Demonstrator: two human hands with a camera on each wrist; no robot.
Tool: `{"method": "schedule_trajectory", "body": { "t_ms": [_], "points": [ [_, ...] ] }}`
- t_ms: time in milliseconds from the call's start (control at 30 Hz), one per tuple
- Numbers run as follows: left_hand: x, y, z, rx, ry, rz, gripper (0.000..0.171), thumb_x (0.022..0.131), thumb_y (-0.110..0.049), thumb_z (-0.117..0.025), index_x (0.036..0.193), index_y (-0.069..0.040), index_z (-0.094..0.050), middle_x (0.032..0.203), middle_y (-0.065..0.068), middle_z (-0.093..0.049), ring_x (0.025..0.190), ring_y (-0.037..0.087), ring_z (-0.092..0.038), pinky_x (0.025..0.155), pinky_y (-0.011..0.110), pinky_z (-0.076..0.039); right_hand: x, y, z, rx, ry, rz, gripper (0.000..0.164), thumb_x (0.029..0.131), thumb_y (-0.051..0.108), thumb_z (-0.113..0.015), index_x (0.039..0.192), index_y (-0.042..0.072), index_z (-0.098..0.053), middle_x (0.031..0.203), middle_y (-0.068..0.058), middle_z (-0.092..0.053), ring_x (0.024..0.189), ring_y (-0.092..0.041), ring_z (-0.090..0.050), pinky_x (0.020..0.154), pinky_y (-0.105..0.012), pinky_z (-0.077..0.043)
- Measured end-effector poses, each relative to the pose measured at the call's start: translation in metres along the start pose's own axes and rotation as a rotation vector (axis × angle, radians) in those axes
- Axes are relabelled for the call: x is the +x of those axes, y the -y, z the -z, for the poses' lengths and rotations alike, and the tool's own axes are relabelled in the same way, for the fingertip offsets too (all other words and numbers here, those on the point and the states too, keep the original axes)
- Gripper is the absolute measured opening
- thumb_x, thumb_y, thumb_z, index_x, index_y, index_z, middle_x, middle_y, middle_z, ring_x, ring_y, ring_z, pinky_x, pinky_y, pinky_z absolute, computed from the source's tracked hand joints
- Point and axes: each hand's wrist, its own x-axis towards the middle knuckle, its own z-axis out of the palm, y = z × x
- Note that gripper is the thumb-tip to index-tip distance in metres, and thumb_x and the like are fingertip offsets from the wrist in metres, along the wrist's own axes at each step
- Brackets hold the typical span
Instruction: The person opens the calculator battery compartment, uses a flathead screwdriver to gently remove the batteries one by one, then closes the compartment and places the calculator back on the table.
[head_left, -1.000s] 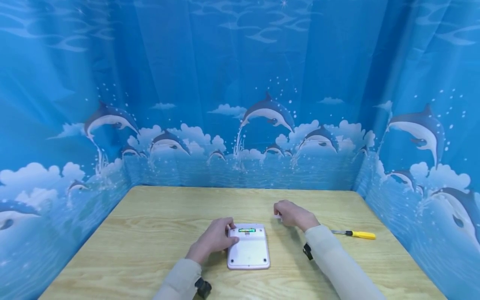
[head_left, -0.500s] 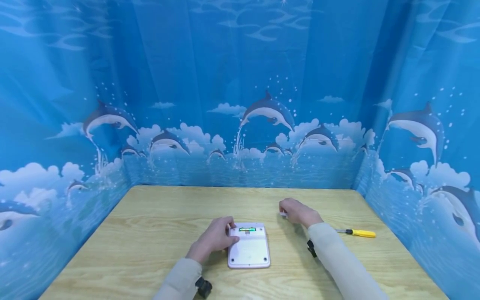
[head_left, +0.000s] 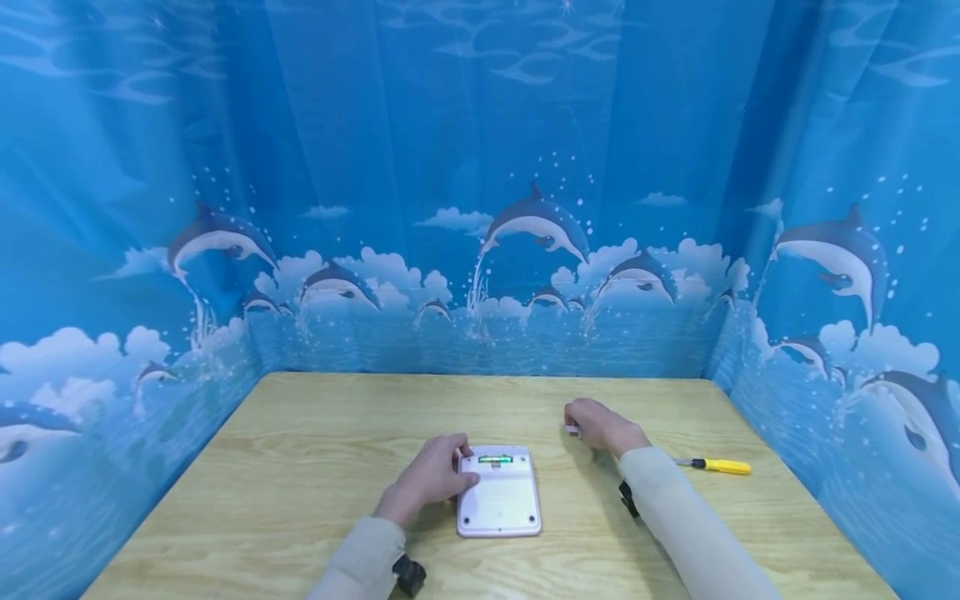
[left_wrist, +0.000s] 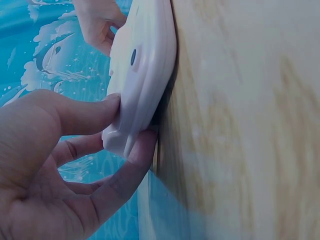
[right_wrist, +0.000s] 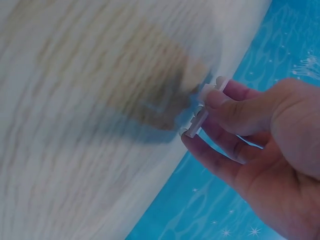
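A white calculator (head_left: pixel 498 504) lies back side up on the wooden table, dark round spots near its corners. In the open slot near its far edge sits a green battery (head_left: pixel 495 459). My left hand (head_left: pixel 429 477) grips the calculator's left edge, thumb on top; the left wrist view shows fingers reaching around its edge. To the right and farther back, my right hand (head_left: pixel 600 425) pinches a small white battery cover (right_wrist: pixel 196 123) between thumb and fingers. In the right wrist view the cover is just over the table surface, partly hidden by the thumb.
A screwdriver (head_left: pixel 720 467) with a yellow handle lies on the table (head_left: pixel 322 433) to the right, its shaft tip close to the right sleeve. Behind the table hangs a blue curtain (head_left: pixel 420 125) printed with dolphins.
My right hand has moved a little to the right, away from the calculator, with the battery cover in its fingers. My left hand stays on the calculator's edge.
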Motion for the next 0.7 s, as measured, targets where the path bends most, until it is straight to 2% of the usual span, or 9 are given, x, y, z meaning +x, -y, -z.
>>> {"method": "schedule_trajectory", "body": {
  "t_ms": [367,700],
  "points": [
    [-0.0002,0.0003,0.0008,-0.004,-0.002,-0.005,0.025,0.087,-0.018,-0.083,0.104,-0.014,-0.065,0.09,0.003,-0.06,0.074,0.017,-0.057,0.061,0.03,-0.048,0.0025,-0.0006,-0.0024,-0.034,-0.018,0.018,0.018,0.094,-0.01,-0.061,0.101,0.006,-0.067,0.099,-0.007,-0.068,0.09,-0.019,-0.062,0.087,-0.041,-0.057],
    [-0.0021,0.0028,0.0014,-0.026,0.002,-0.026,0.024,0.088,-0.017,-0.082,0.104,-0.014,-0.065,0.09,0.003,-0.059,0.072,0.016,-0.057,0.058,0.028,-0.049,0.0061,-0.0002,-0.0054,-0.054,-0.006,-0.028,0.019,0.096,-0.008,-0.061,0.103,0.009,-0.067,0.099,-0.005,-0.066,0.091,-0.018,-0.061,0.089,-0.041,-0.056]
  ]
}}
